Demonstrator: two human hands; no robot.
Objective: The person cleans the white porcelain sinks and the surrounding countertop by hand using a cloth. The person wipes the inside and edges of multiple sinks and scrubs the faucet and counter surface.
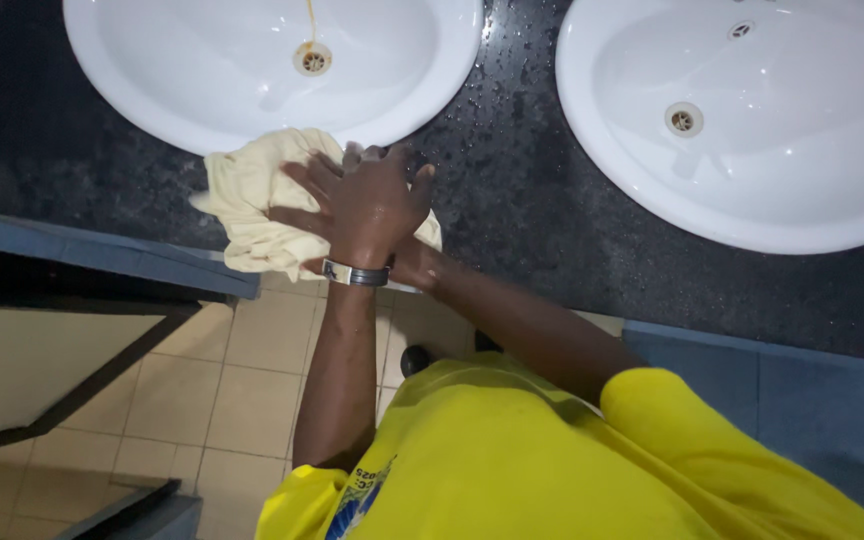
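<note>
Cloth: pale yellow cloth [252, 205], bunched and damp-looking, lies centre-left of the frame on the front edge of the dark counter [512, 200], just below the left basin [202, 60].
Left hand [367, 205]: pressed flat on the cloth, fingers spread toward the left, bearing down rather than gripping; a wristband [355, 272] sits at the wrist.
Right hand [414, 262]: tucked under the left wrist, mostly hidden; whether it grips the cloth I cannot tell.
Counter: black speckled stone, beaded with water droplets between the left basin and the right basin [752, 120].
Below: tan tiled floor [242, 380], lower left.
Risk: cloth overhangs the counter lip; a push toward the edge could drop it to the floor. Wet stone may let the pressing hand slip.
</note>
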